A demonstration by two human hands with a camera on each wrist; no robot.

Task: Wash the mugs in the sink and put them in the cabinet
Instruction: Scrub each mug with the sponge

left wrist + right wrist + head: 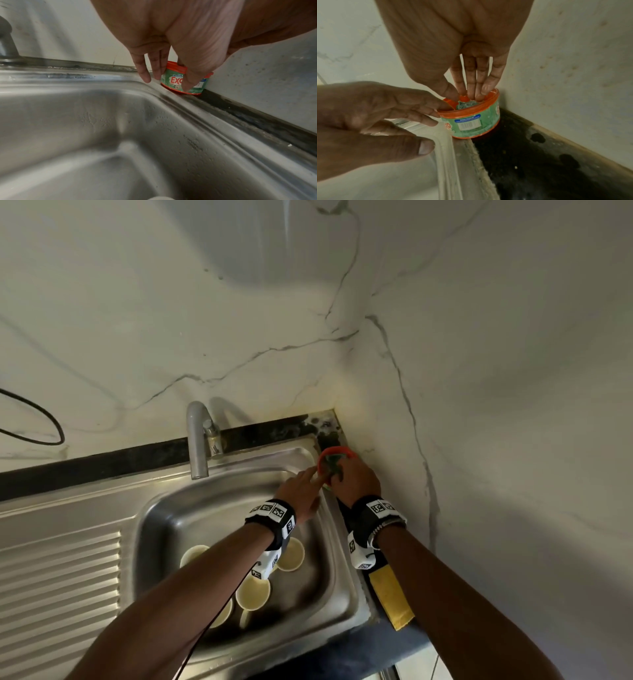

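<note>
Several cream mugs [253, 594] lie in the steel sink [205, 508], partly hidden under my left forearm. An orange-rimmed green soap tub [337, 450] [171, 79] [471, 121] stands on the dark ledge at the sink's back right corner. My left hand [301, 487] [161, 77] [435, 123] steadies it, with straight fingers against its side and the index tip on the rim. My right hand [346, 477] [464, 94] reaches down into the tub, its thumb and fingers pinching a green scrub pad [333, 465] [465, 104]. No cabinet is in view.
A steel faucet [198, 440] rises at the back of the sink, no water running. The ribbed drainboard [58, 577] lies to the left. A yellow sponge cloth [392, 597] rests on the ledge right of the basin. Marble walls meet just behind the tub.
</note>
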